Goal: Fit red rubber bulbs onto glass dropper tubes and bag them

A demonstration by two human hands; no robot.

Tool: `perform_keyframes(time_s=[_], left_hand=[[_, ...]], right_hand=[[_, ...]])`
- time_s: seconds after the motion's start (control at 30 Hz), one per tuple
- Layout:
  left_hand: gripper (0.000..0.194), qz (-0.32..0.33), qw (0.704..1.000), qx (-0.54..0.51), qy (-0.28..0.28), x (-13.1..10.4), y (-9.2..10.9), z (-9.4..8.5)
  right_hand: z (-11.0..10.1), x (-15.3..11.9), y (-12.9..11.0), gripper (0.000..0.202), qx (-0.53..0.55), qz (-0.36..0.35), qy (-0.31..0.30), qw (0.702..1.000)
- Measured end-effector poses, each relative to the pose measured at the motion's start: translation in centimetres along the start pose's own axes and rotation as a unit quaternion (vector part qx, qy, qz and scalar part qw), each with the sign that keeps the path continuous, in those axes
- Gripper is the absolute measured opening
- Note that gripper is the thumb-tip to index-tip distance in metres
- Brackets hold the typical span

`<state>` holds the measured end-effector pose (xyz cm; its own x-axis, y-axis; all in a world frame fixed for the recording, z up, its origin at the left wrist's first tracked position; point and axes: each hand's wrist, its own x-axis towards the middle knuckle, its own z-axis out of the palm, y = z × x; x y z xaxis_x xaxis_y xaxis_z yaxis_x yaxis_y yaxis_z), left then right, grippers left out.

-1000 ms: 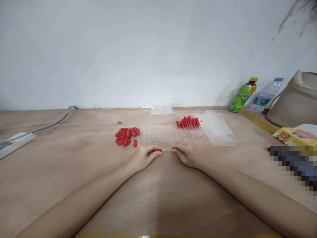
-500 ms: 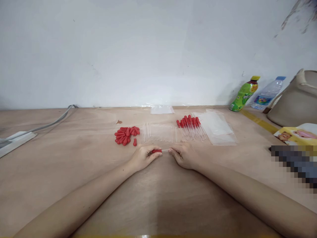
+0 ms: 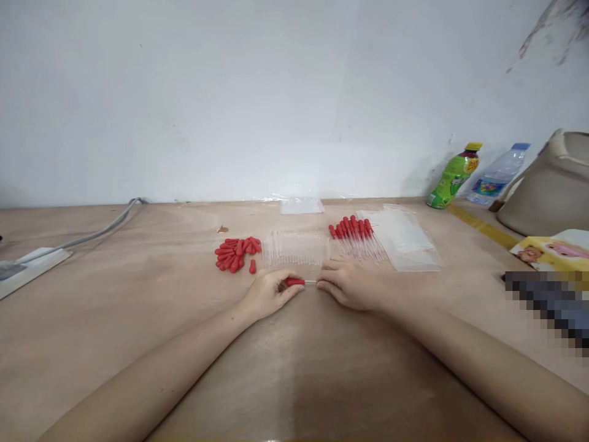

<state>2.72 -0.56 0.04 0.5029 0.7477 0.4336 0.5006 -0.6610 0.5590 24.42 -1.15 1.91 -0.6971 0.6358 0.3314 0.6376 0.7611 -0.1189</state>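
Between the fingers of my left hand [image 3: 269,293] is a red rubber dropper bulb [image 3: 295,282], lying sideways. A thin clear glass tube [image 3: 310,282] runs from the bulb's mouth into the closed fingers of my right hand [image 3: 347,283], which hide its far end. Just beyond my hands lies a row of clear glass tubes [image 3: 297,248]. Left of the row is a pile of red bulbs [image 3: 234,253], with a single bulb [image 3: 253,266] apart from it. To the right, several droppers [image 3: 353,232] with red bulbs fitted lie side by side.
Clear plastic bags [image 3: 407,239] lie right of the droppers, and a small bag [image 3: 302,206] lies by the wall. Farther right stand a green bottle [image 3: 453,178], a water bottle [image 3: 499,175] and a beige bag [image 3: 547,190]. A grey cable [image 3: 108,227] runs along the left.
My right hand has turned slightly, its back now more level and its fingers nearer the tubes. Both hands still hold the bulb and tube. The view has shifted a little.
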Motion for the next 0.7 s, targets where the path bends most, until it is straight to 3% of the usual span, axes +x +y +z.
perform_keyframes(time_s=[0.1, 0.17, 0.27, 0.33, 0.7], left_hand=[[0.026, -0.025, 1.0, 0.002, 0.008, 0.1, -0.4, -0.3], [0.029, -0.039, 0.999, -0.001, 0.004, 0.2, -0.8, -0.5], [0.024, -0.042, 0.999, 0.003, -0.017, 0.3, -1.1, -0.7], [0.02, -0.036, 0.999, 0.01, -0.019, 0.3, -1.2, -0.7], [0.017, -0.034, 0.999, 0.013, -0.028, 0.2, -1.1, -0.7]], right_hand=[[-0.7, -0.2, 1.4, 0.022, 0.031, 0.047, 0.02, 0.998], [-1.1, 0.0, 3.0, 0.022, 0.044, 0.131, 0.058, 0.989], [-1.5, 0.8, 5.5, 0.025, 0.051, 0.306, 0.115, 0.944], [-1.5, 1.5, 6.7, 0.027, 0.038, 0.377, 0.131, 0.916], [0.1, 2.3, 6.9, 0.039, 0.002, 0.445, 0.048, 0.894]])
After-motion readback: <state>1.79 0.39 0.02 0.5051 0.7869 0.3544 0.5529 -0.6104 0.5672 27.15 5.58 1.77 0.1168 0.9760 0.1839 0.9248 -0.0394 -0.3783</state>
